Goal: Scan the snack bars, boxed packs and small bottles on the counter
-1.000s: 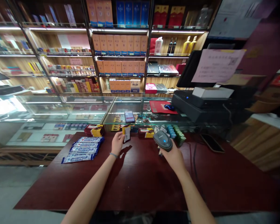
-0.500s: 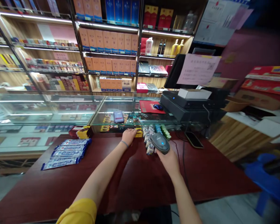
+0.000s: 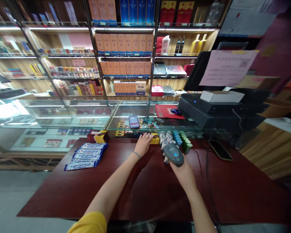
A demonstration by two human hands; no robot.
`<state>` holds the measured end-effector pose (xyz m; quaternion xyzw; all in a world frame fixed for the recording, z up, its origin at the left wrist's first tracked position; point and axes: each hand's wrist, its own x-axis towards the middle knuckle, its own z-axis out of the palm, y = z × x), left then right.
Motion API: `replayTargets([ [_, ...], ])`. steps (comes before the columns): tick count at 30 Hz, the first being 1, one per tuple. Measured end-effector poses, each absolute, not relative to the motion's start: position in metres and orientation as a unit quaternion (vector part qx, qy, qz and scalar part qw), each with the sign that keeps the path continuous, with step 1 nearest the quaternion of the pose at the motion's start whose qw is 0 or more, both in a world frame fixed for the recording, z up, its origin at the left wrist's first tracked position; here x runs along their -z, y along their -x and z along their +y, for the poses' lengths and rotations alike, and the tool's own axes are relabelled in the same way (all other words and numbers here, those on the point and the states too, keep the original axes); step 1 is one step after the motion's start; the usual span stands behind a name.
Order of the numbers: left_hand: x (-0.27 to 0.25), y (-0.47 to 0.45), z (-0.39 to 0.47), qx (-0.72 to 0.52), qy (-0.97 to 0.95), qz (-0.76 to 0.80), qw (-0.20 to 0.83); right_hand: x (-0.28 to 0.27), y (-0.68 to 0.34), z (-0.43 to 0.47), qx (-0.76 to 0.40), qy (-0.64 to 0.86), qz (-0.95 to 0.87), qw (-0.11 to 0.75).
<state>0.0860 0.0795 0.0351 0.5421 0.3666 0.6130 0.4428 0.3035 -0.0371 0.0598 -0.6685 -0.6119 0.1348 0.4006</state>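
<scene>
My right hand is wrapped round a dark grey barcode scanner with a lit blue dot on top. The scanner hangs over the near end of several silvery wrapped rolls, hiding part of them. Beside those stand blue rolls and green rolls. My left hand lies with its fingers stretched out at the left end of a low stack of yellow-and-brown packs. The fingertips seem to touch the packs, and no object shows in its grip.
Blue-and-white sachets lie fanned on the dark red table, with red and yellow packs behind them. A phone and cables lie at the right. The glass counter borders the back, with a monitor above.
The view has turned a little left, so most things appear further right. My left hand's fingers look more raised and spread. The scanner has come slightly nearer to me.
</scene>
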Motion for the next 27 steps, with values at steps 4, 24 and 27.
replayTargets([
  [4,-0.049,-0.044,0.060,-0.641,-0.488,0.375,0.458,-0.055,-0.293,-0.034,-0.137,0.669,-0.623,0.381],
  [24,-0.032,0.195,0.033,-0.397,-0.615,0.681,0.025,-0.037,-0.187,-0.014,-0.204,0.549,-0.732,0.348],
  [27,-0.030,0.202,0.034,-0.382,-0.627,0.679,0.031,-0.040,-0.173,-0.010,-0.213,0.550,-0.739,0.326],
])
